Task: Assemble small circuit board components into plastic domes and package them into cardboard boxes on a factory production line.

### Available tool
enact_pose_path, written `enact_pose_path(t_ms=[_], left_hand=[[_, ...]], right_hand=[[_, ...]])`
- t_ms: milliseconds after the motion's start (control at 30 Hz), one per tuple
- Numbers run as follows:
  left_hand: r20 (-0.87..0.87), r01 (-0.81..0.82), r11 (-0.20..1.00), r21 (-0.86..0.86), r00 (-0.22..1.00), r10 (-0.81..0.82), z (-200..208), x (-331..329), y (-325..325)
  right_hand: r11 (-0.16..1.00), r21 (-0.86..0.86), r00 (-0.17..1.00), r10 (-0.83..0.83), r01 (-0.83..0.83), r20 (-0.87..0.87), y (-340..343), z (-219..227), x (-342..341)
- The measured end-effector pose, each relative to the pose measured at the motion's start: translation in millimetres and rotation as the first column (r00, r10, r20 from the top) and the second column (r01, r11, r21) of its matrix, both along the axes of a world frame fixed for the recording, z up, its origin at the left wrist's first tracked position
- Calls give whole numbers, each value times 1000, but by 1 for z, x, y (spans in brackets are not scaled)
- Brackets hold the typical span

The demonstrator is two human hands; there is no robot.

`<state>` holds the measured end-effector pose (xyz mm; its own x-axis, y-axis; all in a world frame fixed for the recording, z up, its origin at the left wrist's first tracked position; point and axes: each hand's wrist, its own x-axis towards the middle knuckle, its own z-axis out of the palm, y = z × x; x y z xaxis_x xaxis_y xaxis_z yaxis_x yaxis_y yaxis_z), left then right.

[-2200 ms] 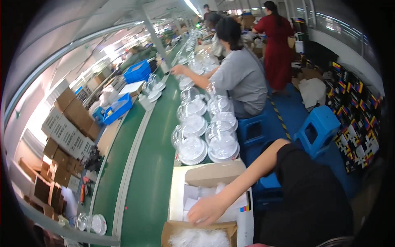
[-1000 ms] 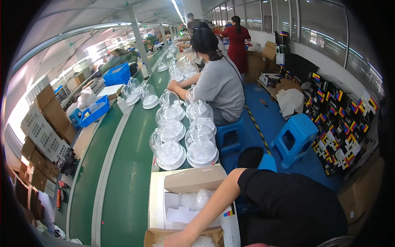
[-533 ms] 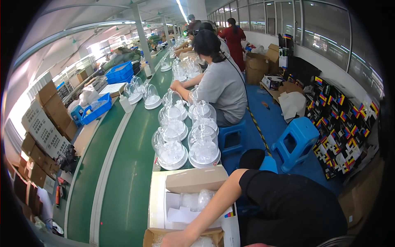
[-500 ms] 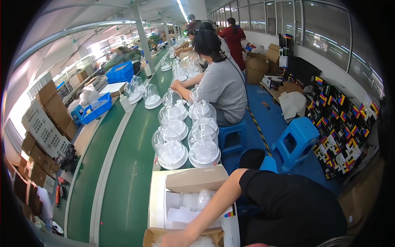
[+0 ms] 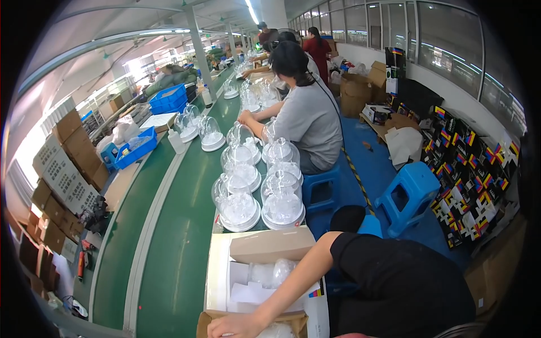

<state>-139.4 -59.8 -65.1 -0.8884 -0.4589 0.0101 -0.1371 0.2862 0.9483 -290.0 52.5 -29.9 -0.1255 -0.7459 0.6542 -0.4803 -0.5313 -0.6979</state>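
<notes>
My right hand point(image 5: 239, 325), at the end of a bare arm from a black short sleeve, is at the lower edge, over an open brown box point(image 5: 204, 322). Its fingers curl downward; their tips and anything they hold are cut off. Clear plastic point(image 5: 276, 330) shows in that box beside my wrist. Just beyond is an open white carton point(image 5: 218, 253) with clear wrapped pieces point(image 5: 273, 274) and a white paper flap point(image 5: 252, 294). My left hand is out of the picture. Past the carton, several clear domes on white round bases point(image 5: 282, 205) stand in two rows.
A green conveyor belt point(image 5: 163, 265) runs along my left. A person in grey point(image 5: 310, 121) sits ahead, hands near other domes. Blue stools point(image 5: 407, 197) and stacked printed cartons point(image 5: 470, 174) are at right. A white bottle point(image 5: 176, 142) and blue bins point(image 5: 138, 149) stand left.
The whole view has shifted slightly to the right. My right hand has risen a little at the brown box, and more of its knuckles show. The domes stand as before.
</notes>
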Motion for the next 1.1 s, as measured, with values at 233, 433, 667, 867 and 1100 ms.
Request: enact_pose_path(t_ms=[233, 433, 667, 867, 1100], left_hand=[[1, -82, 996, 44, 997, 82, 0, 7, -4], [4, -149, 986, 79, 989, 149, 2, 9, -8], [6, -217, 969, 118, 976, 217, 7, 10, -13], [8, -270, 951, 152, 962, 272, 11, 13, -9], [118, -468, 865, 183, 884, 453, 11, 66, 3]], right_hand=[[943, 310, 988, 79, -116, 131, 14, 20, 0], [934, 289, 977, 186, -209, 105, 17, 25, -1], [917, 370, 985, 111, -153, 132, 17, 31, -4], [880, 450, 989, 130, -149, 72, 21, 27, -2], [863, 400, 940, 214, -309, 264, 15, 7, 6]])
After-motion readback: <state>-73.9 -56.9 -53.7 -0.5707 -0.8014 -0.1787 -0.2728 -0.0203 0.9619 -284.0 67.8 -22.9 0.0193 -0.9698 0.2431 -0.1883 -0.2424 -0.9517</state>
